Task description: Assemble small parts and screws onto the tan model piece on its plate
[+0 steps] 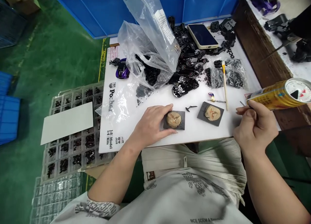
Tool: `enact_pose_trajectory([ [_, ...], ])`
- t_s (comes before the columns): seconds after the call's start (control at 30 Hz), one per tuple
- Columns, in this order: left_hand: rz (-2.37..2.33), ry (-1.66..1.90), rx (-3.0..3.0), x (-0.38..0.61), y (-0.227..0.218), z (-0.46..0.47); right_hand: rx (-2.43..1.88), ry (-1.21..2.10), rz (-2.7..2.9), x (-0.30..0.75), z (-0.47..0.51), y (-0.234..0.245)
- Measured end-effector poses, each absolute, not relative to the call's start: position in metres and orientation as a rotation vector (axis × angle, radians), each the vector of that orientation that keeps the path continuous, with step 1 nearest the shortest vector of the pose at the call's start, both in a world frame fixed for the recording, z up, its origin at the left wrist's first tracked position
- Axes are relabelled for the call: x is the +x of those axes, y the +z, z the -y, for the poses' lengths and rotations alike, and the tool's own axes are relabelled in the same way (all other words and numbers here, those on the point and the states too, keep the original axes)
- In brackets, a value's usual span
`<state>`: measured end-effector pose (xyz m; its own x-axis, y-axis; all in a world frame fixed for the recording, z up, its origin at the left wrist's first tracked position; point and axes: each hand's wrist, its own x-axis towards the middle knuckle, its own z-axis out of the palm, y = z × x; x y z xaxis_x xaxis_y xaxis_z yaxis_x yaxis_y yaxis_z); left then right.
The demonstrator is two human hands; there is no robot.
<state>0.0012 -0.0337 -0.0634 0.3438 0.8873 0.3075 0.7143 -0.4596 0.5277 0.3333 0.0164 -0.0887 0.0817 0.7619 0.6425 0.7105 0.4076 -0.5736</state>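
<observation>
Fingers (167, 108) of the left hand (149, 125) form a wide C, tips against opposite edges of a dark flat square block (182, 124) lying on the white worktop (126, 120). On it: tan lump (174, 119), putty-like, rounded, matte, creased with brownish lines. Second block (202, 111) nearby, likewise topped. Right hand (257, 128): fingers curled tight, pinching a thin grey piece (242, 103), mostly hidden, beside a glossy gold can (269, 94).
</observation>
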Motion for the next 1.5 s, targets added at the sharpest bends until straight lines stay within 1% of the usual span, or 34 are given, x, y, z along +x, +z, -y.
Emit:
enact_pose_trajectory([
  [0.33, -1.411, 0.844, 2.328, 0.0, -0.064, 0.033, -1.285, 0.01, 1.592, 0.337, -0.024, -0.101],
  [0.53, -1.401, 0.858, 2.32, 0.0, -0.065, 0.031, -1.011, 0.212, 1.528, 0.334, -0.03, -0.099],
  [0.67, -1.374, 0.913, 2.287, -0.002, -0.066, 0.031, -0.994, 0.307, 1.462, 0.325, -0.022, -0.081],
  [0.8, -1.347, 0.977, 2.238, -0.004, -0.066, 0.033, -1.037, 0.53, 1.526, 0.302, -0.002, -0.049],
  [0.87, -1.338, 0.994, 2.227, -0.005, -0.066, 0.034, -1.022, 0.752, 1.606, 0.284, 0.005, -0.035],
  [0.97, -1.335, 1.006, 2.218, -0.005, -0.066, 0.035, -0.948, 1.182, 1.607, 0.258, 0.005, -0.024],
  [1.07, -1.343, 1.022, 2.204, -0.006, -0.067, 0.035, -0.892, 1.428, 1.53, 0.24, 0.001, -0.024],
  [1.2, -1.334, 1.071, 2.203, -0.006, -0.066, 0.035, -0.9, 1.508, 1.476, 0.231, -0.001, -0.028],
  [1.5, -1.37, 1.061, 2.197, -0.006, -0.067, 0.037, -0.916, 1.539, 1.408, 0.229, 0.003, -0.03],
])
